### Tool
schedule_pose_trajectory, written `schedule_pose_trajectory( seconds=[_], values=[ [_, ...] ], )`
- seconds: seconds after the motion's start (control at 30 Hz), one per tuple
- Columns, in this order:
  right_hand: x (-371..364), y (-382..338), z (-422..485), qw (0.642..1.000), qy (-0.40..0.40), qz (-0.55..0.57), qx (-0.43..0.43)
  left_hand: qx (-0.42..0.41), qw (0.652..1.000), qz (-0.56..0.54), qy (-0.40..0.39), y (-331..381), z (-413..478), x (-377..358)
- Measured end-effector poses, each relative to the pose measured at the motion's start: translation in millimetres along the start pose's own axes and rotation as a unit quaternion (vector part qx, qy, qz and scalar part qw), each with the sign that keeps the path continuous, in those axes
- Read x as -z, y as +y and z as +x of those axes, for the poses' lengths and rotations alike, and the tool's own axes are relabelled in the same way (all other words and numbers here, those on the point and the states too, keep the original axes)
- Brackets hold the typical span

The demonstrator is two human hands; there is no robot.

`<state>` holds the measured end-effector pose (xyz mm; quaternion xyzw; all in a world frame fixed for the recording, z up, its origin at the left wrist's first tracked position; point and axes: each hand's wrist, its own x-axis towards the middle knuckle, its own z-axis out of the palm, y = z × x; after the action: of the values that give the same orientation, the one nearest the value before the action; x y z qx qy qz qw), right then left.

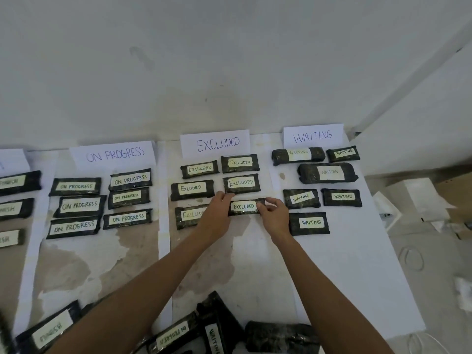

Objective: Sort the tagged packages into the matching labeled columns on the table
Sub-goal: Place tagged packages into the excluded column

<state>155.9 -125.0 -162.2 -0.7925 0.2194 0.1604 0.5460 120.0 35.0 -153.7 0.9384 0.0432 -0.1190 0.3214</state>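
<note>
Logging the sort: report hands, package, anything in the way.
Package tagged Excluded, bottom row under the Excluded sign. Left hand holds its left end, right hand pinches its right end. Left hand covers part of the neighbouring package.

Stained wall, cluttered right-hand corner

A pale, blotched wall (204, 60) rose behind under dim, even light; white boxes (419, 198) and a cardboard box (457, 190) sat at right.

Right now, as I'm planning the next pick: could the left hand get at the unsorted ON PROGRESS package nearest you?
Probably yes, once freed: the left hand holds the EXCLUDED package, but the unsorted ON PROGRESS package lies label-up beside that forearm.
</note>
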Motion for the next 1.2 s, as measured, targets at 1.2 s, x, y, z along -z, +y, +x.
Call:
schedule_pose_trajectory(
  seconds=[1.2],
  values=[
    [2.1, 55.2, -181.6, 0.875, -0.265, -0.381, 0.135, 0.028, 0.999, 0.021, -0.010, -44.4, -197.8, -10.1]
  ],
)
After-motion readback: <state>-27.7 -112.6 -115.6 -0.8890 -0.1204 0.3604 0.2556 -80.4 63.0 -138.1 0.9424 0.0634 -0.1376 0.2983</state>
